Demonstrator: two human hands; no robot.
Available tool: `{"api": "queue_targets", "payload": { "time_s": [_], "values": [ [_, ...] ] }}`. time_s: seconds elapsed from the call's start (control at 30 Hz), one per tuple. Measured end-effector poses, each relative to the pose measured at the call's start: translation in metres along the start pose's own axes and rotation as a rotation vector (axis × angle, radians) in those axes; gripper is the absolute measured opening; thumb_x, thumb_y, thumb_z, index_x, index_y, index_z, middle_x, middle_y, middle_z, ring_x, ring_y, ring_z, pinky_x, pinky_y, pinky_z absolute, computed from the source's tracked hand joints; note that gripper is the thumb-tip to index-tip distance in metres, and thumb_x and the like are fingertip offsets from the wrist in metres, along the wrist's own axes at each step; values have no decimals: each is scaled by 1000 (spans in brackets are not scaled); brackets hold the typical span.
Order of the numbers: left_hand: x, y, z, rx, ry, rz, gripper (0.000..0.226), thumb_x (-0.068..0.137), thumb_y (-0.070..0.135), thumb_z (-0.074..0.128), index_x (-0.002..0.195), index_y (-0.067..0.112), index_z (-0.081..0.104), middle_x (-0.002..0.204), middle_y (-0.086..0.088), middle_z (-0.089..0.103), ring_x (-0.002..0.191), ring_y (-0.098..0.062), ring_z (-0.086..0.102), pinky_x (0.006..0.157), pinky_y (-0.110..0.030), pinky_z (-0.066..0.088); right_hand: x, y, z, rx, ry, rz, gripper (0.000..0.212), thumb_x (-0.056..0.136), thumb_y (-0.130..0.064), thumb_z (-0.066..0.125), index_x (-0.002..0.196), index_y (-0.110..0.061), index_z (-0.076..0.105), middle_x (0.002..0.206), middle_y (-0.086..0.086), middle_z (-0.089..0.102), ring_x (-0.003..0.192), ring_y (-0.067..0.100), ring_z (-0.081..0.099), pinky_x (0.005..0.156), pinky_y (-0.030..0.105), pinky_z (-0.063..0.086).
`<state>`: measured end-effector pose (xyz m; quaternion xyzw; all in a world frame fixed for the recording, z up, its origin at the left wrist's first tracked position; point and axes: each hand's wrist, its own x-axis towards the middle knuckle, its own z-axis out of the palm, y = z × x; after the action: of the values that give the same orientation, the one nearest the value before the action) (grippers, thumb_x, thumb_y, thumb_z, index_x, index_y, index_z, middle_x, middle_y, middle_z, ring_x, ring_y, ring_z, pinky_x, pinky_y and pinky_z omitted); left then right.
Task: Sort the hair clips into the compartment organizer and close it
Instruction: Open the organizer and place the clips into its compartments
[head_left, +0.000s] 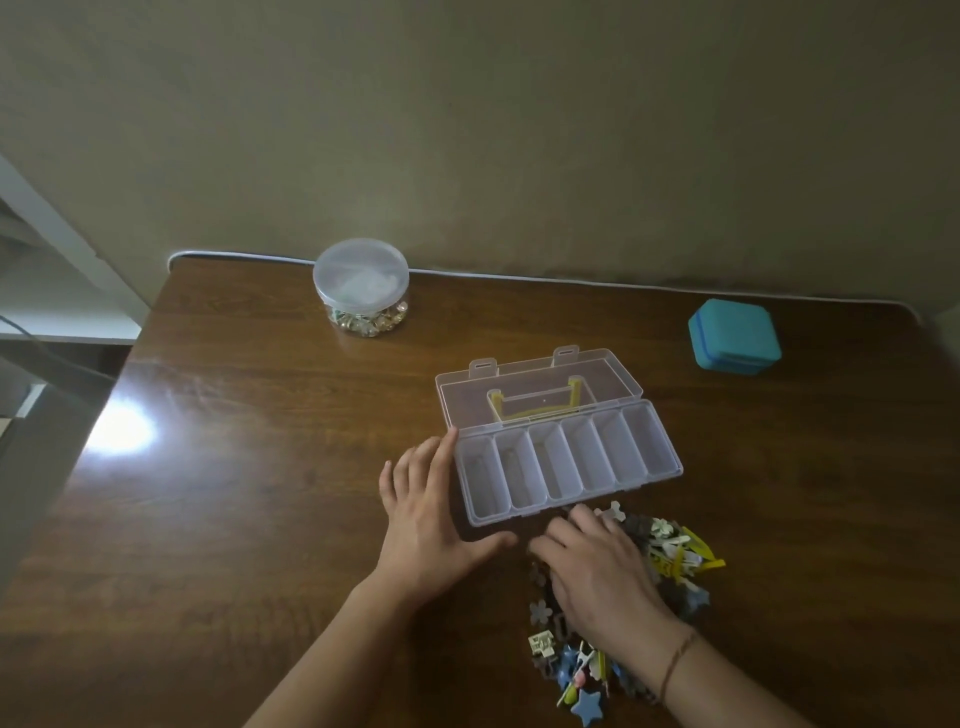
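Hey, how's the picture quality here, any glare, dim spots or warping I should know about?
Head view: dim overall, with a bright glare patch on the left of the glossy table. Head view: wide-angle bending curves the table's far edge. Head view: the clear organizer shows its empty compartments faintly, and the hair clips under the right hand look soft and murky.

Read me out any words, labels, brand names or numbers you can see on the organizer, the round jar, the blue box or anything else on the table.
None can be read.
Clear organizer: no print shows.
Round jar: plain lid, no label visible.
Blue box: no marking visible.
Hair clips: too small and blurred to tell.
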<state>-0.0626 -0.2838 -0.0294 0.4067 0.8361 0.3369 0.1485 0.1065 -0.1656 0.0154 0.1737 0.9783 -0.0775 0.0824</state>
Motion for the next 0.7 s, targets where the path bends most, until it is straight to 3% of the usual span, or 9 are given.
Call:
{"api": "queue_targets", "payload": {
  "time_s": [0.17, 0.27, 0.37, 0.43, 0.53, 0.7],
  "values": [
    [-3, -3, -2, -80, 27, 51, 111, 64, 88, 56, 153, 34, 16, 151, 6, 18, 144, -20, 13, 117, -58, 15, -9, 4, -8, 123, 89, -43, 20, 79, -25, 70, 96, -36, 66, 86, -20, 63, 84, 7, 54, 75, 30, 54],
    [-2, -2, 0, -127, 61, 87, 105, 67, 82, 61, 151, 33, 23, 151, 8, 20, 144, -18, 15, 116, -57, 20, -4, -2, -40, 446, 206, 72, 26, 84, -30, 68, 109, -36, 64, 88, -24, 59, 81, -1, 56, 69, 19, 53],
    [1, -4, 0, -221, 90, 135, 92, 76, 68, 59, 151, 25, 28, 152, 8, 24, 145, -18, 19, 115, -57, 23, 34, -8, -69, 680, 253, 140, 23, 84, -34, 64, 108, -34, 65, 83, -24, 59, 75, 1, 62, 66, 22, 57],
    [3, -4, 0, -325, 130, 162, 82, 81, 58, 51, 151, 20, 29, 151, 6, 30, 143, -22, 25, 112, -59, 26, 62, -11, -74, 673, 210, 104, 17, 86, -29, 67, 103, -31, 68, 87, -20, 66, 81, 0, 64, 74, 23, 57],
    [9, -5, 2, -409, 251, 211, 71, 92, 61, 37, 148, 17, 33, 142, 9, 44, 136, -30, 35, 108, -59, 30, 85, -13, -65, 637, 111, 40, 13, 86, -29, 69, 98, -30, 72, 87, -13, 73, 83, -1, 65, 77, 30, 58],
    [16, -4, 15, -365, 281, 290, 70, 96, 63, 30, 147, 16, 35, 138, 12, 48, 133, -33, 36, 107, -61, 28, 82, 3, -55, 492, 93, -84, 25, 91, -26, 61, 115, -32, 68, 108, -14, 72, 98, 0, 64, 87, 28, 54]
  ]
}}
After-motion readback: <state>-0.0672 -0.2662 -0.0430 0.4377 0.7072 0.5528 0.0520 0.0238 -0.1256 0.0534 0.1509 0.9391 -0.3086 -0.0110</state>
